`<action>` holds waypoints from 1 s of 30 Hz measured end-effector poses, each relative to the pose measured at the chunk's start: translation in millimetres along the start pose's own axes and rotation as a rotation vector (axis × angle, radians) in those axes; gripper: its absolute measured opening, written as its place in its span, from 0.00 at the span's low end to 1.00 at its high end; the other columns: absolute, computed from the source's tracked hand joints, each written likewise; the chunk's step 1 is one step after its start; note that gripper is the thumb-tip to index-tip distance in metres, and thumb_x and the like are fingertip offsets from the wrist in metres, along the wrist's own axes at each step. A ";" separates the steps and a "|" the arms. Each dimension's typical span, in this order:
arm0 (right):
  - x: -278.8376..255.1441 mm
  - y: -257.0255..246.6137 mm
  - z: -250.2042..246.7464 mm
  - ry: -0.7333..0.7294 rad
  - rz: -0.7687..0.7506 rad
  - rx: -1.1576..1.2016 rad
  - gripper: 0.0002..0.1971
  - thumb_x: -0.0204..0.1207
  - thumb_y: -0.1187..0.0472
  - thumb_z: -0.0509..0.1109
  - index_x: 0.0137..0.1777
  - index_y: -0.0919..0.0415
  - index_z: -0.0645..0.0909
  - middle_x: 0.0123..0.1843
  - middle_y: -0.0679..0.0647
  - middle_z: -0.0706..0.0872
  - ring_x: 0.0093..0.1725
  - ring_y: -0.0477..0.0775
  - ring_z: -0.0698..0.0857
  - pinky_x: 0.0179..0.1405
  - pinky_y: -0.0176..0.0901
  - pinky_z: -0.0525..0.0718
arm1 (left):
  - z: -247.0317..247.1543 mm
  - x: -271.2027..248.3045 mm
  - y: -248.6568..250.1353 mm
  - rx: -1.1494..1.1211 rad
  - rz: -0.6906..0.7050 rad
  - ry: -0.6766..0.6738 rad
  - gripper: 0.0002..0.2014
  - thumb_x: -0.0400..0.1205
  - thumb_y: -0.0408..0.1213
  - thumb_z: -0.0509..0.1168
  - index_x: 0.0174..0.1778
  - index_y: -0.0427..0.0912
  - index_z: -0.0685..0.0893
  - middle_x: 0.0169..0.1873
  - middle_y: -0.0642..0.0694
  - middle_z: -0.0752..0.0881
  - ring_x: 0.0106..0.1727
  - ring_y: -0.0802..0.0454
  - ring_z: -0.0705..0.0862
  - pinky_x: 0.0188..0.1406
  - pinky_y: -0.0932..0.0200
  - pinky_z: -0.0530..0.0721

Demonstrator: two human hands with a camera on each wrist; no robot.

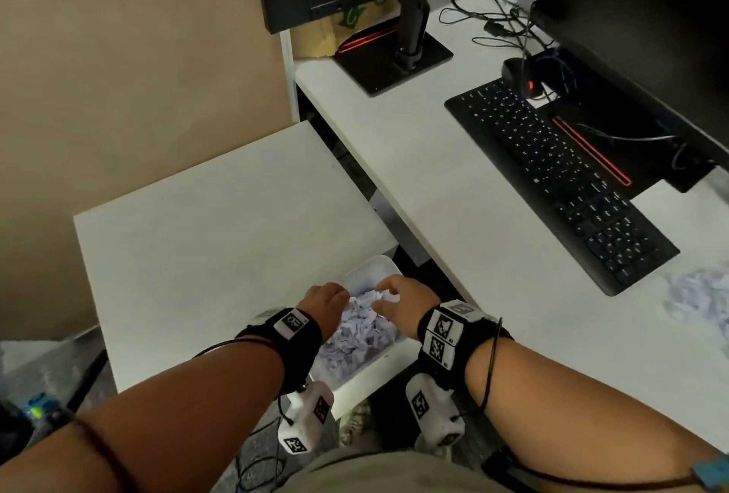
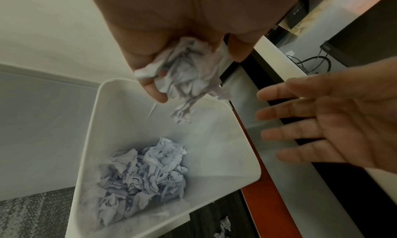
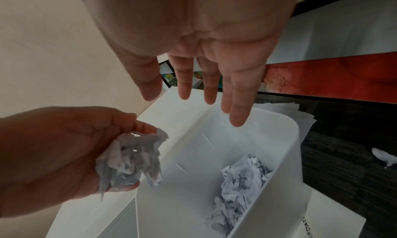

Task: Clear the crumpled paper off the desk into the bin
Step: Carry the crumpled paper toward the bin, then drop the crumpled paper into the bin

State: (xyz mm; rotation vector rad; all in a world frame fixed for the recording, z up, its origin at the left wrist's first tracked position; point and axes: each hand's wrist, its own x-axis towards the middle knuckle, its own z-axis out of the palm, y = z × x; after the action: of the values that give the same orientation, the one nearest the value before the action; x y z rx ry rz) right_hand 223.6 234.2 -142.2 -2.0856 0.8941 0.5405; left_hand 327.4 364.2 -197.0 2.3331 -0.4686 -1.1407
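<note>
The left hand [image 2: 171, 43] curls its fingers and thumb around a wad of crumpled paper [image 2: 189, 75], a soft, creased white-to-pale-blue clump with ragged folds; one twisted tail of it hangs down past the fingertips. The wad is held over the open mouth of the bin [image 2: 90, 140], not touching its walls. Just beside it, the right hand [image 3: 206, 43] is spread flat, palm down, with straight fingers [image 3: 236, 106] slightly apart and nothing in them, also above the bin's opening.

The bin is a smooth, matte white plastic box with rounded corners and a thin rim, standing on dark carpet below the desk edge. At its bottom lies a heap of more crumpled paper [image 2: 141, 175], the same pale bluish sheets, packed into sharp little ridges and pockets.

In the head view the bin sits between a low white cabinet top [image 1: 221, 216] and the white desk [image 1: 434, 184]. Another loose crumpled sheet [image 1: 698, 295] rests on the desk near the right end of a flat black keyboard [image 1: 560, 177]. A small scrap of paper [image 3: 384, 156] lies on the carpet beside the bin. Both wrists wear black straps with white marker tags.
</note>
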 end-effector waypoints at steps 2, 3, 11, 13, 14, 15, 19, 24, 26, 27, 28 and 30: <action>-3.7 0.0 -5.6 0.042 -0.012 0.040 0.21 0.78 0.51 0.68 0.70 0.54 0.75 0.69 0.51 0.78 0.65 0.50 0.79 0.56 0.34 0.73 | 3.9 1.7 4.9 0.021 0.034 -0.030 0.20 0.85 0.48 0.55 0.68 0.42 0.79 0.68 0.38 0.78 0.69 0.40 0.76 0.70 0.52 0.72; -6.0 -0.5 -8.4 0.062 -0.018 0.062 0.19 0.78 0.52 0.68 0.69 0.54 0.76 0.68 0.51 0.79 0.64 0.50 0.80 0.54 0.32 0.73 | 5.2 3.4 5.4 0.039 0.047 -0.045 0.19 0.86 0.45 0.55 0.70 0.42 0.77 0.70 0.39 0.77 0.70 0.41 0.75 0.72 0.53 0.71; -29.8 9.5 -41.5 0.223 -0.034 0.172 0.11 0.78 0.57 0.68 0.59 0.56 0.82 0.53 0.51 0.85 0.50 0.49 0.82 0.48 0.32 0.75 | -1.7 2.9 40.6 0.162 0.189 0.053 0.20 0.84 0.50 0.56 0.66 0.43 0.80 0.69 0.40 0.77 0.70 0.41 0.74 0.71 0.55 0.68; -37.9 15.5 -54.2 0.259 -0.017 0.182 0.11 0.78 0.57 0.68 0.58 0.57 0.83 0.54 0.51 0.86 0.55 0.51 0.83 0.53 0.35 0.75 | -6.4 -3.1 67.9 0.179 0.290 0.091 0.24 0.77 0.56 0.58 0.63 0.45 0.81 0.67 0.42 0.78 0.69 0.43 0.74 0.70 0.56 0.65; -43.8 22.1 -63.2 0.288 0.000 0.194 0.10 0.78 0.58 0.68 0.57 0.57 0.83 0.54 0.51 0.86 0.56 0.51 0.83 0.54 0.35 0.75 | -6.2 -6.4 86.9 0.201 0.355 0.101 0.23 0.75 0.56 0.61 0.61 0.46 0.82 0.66 0.44 0.78 0.68 0.45 0.74 0.70 0.56 0.63; -48.5 28.2 -70.8 0.313 0.017 0.202 0.10 0.78 0.57 0.68 0.56 0.56 0.84 0.55 0.50 0.87 0.56 0.51 0.83 0.55 0.35 0.76 | -5.3 -8.6 102.8 0.217 0.411 0.113 0.20 0.75 0.53 0.64 0.60 0.48 0.82 0.65 0.45 0.78 0.68 0.45 0.74 0.70 0.57 0.62; -72.5 68.4 -105.0 0.461 0.108 0.218 0.08 0.77 0.58 0.68 0.54 0.56 0.84 0.53 0.51 0.87 0.56 0.53 0.84 0.51 0.37 0.75 | 12.9 -25.2 174.1 0.313 0.613 0.107 0.18 0.75 0.48 0.70 0.60 0.52 0.81 0.66 0.50 0.75 0.70 0.45 0.67 0.67 0.57 0.67; -110.9 133.7 -144.0 0.569 0.336 0.157 0.09 0.77 0.59 0.65 0.54 0.58 0.82 0.58 0.54 0.85 0.58 0.57 0.82 0.52 0.40 0.76 | 60.6 -44.6 237.8 0.397 0.784 0.012 0.19 0.74 0.48 0.70 0.61 0.55 0.79 0.68 0.53 0.72 0.71 0.48 0.64 0.69 0.56 0.68; -129.0 163.5 -155.8 0.596 0.440 0.113 0.11 0.77 0.58 0.64 0.57 0.58 0.81 0.60 0.56 0.84 0.60 0.58 0.82 0.55 0.41 0.77 | 84.9 -54.3 257.3 0.426 0.819 -0.018 0.19 0.74 0.49 0.70 0.61 0.56 0.79 0.69 0.54 0.72 0.72 0.49 0.64 0.70 0.56 0.68; -138.8 177.3 -160.9 0.604 0.494 0.084 0.13 0.77 0.58 0.64 0.60 0.58 0.80 0.62 0.57 0.83 0.61 0.59 0.81 0.56 0.42 0.77 | 96.9 -58.3 265.6 0.456 0.841 -0.025 0.19 0.74 0.49 0.70 0.61 0.56 0.79 0.69 0.54 0.72 0.72 0.48 0.64 0.70 0.55 0.69; -151.3 192.9 -166.3 0.608 0.555 0.047 0.15 0.77 0.56 0.64 0.63 0.57 0.79 0.64 0.57 0.81 0.63 0.60 0.80 0.59 0.43 0.77 | 111.4 -62.9 275.7 0.496 0.866 -0.033 0.20 0.74 0.49 0.70 0.62 0.56 0.79 0.69 0.53 0.71 0.71 0.47 0.65 0.69 0.54 0.70; -170.7 215.5 -174.4 0.603 0.669 -0.042 0.20 0.77 0.53 0.63 0.68 0.54 0.75 0.69 0.58 0.75 0.67 0.62 0.76 0.63 0.49 0.78 | 131.7 -70.2 290.2 0.557 0.887 -0.059 0.21 0.74 0.50 0.69 0.63 0.56 0.78 0.69 0.51 0.71 0.71 0.45 0.66 0.70 0.51 0.71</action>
State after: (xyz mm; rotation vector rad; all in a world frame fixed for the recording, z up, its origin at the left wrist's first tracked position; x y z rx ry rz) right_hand -37.5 70.2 -37.6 -1.9815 1.9744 0.2464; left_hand 155.3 125.2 -56.5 2.0643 -1.7995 -0.6726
